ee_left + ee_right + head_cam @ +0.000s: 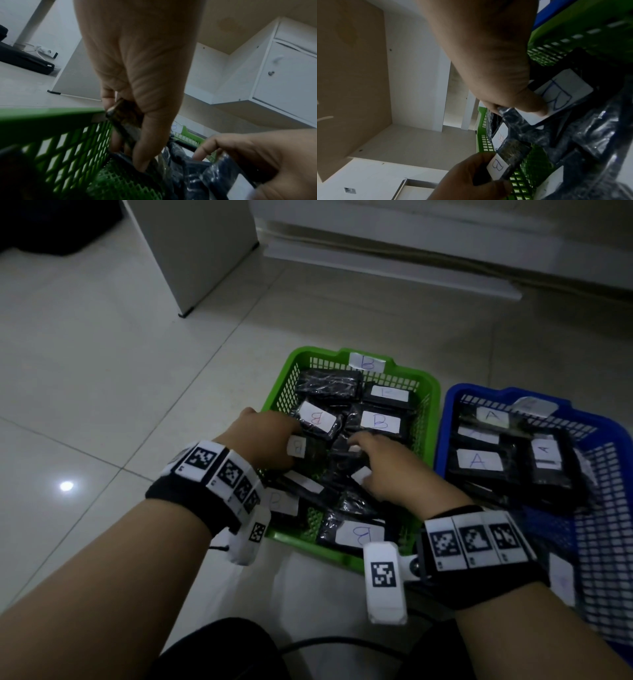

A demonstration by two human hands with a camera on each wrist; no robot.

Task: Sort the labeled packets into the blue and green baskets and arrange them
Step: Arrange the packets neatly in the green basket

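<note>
1. Both hands were down inside the green basket (433, 392), which sat on the floor just beside the blue basket (445, 440). The green one held black packets with B labels. The blue one held black packets with A labels.

2. The left hand (263, 440) had its fingers and thumb curled round a small B packet (299, 447) and held it up on its edge near the left wall of the basket. It was a tight pinch, not an open hand.

3. The right hand (380, 470) was bent over the pile in the middle. Its thumb (537, 106) pressed on a white B label, and its fingers were curled on the shiny wrap of another B packet (527, 119) under it.

4. The wraps looked slippery. If either hand let go too soon, I think its packet could slide, tip over and land label down.

5. The pile looked messy, with packets leaning on each other. Pulling one out fast could knock the others crooked, and then the neat rows would need doing again.

6. The white labels looked like stuck-on paper. A thumb rubbing hard could peel or bend one.

7. The two baskets were very close. A packet lifted high could drop over the wall into the blue one, where only A packets belonged.
</note>
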